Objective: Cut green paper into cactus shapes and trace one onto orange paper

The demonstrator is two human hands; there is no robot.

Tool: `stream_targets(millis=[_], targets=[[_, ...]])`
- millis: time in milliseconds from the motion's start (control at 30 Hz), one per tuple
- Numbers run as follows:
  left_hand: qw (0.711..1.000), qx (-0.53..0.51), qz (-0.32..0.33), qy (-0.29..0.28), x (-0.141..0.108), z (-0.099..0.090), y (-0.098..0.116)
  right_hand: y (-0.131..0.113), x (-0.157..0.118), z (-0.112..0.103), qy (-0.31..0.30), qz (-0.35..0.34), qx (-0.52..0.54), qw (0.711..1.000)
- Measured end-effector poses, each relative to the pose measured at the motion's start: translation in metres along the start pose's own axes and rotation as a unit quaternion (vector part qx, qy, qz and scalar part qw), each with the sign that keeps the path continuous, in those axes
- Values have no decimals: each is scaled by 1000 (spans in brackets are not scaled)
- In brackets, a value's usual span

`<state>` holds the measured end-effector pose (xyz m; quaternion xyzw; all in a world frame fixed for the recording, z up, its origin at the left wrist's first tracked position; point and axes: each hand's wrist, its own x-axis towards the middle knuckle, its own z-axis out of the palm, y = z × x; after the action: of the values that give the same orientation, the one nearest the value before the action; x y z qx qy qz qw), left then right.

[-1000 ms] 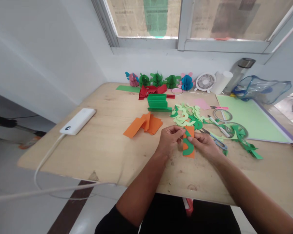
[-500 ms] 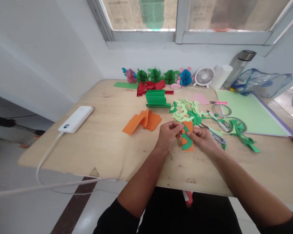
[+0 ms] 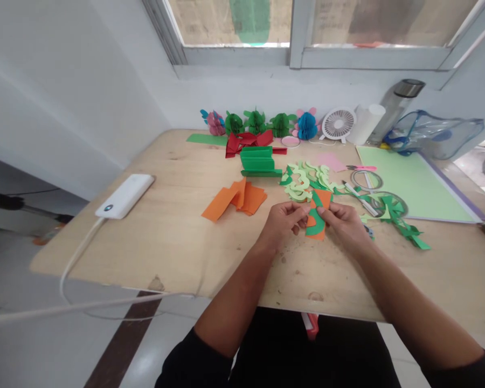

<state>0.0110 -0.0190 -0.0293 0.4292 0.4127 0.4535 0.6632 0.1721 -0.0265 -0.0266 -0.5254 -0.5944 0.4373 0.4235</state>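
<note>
In front of me, over the table, is an orange paper strip [image 3: 325, 198] with a curved green paper cut-out [image 3: 320, 228] lying flat against its face. My left hand [image 3: 283, 222] pinches the left edge of the two layers between thumb and fingers. From the other side, my right hand [image 3: 345, 225] grips them, its thumb pressed on the green piece and its fingers behind the strip. The strip leans slightly, its top tipped to the right. Scissors [image 3: 371, 232] are mostly covered by my right hand. Left of my hands lies a stack of orange paper strips [image 3: 248, 199].
Pale green paper scraps [image 3: 301, 180] and dark green scraps [image 3: 406, 226] lie beyond and right. Folded green paper [image 3: 258, 160] and red paper [image 3: 248, 141] sit farther back, before several honeycomb paper figures [image 3: 256, 124]. A white power bank [image 3: 125, 196] lies left; a fan [image 3: 338, 125] stands behind.
The orange strip with the green cut-out has shifted slightly right and away from me and tilted. My right hand moved with it and now covers most of the scissors.
</note>
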Motion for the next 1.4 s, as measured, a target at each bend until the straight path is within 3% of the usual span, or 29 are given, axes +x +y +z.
stream_targets(millis=[267,533,1067,1200,1400], targets=[[991,78,-57,-89,-2,0,4,-5,1,-6,39,5,34,999],[989,90,-86,-83,-1,0,7,-7,0,-4,48,7,22,999],[989,107,-53,-82,0,-1,2,-3,1,-3,39,6,32,999],[991,121,-11,-52,1,-3,1,0,1,-1,21,22,59,998],[992,114,23,58,3,-10,5,8,1,5,20,54,90,994]])
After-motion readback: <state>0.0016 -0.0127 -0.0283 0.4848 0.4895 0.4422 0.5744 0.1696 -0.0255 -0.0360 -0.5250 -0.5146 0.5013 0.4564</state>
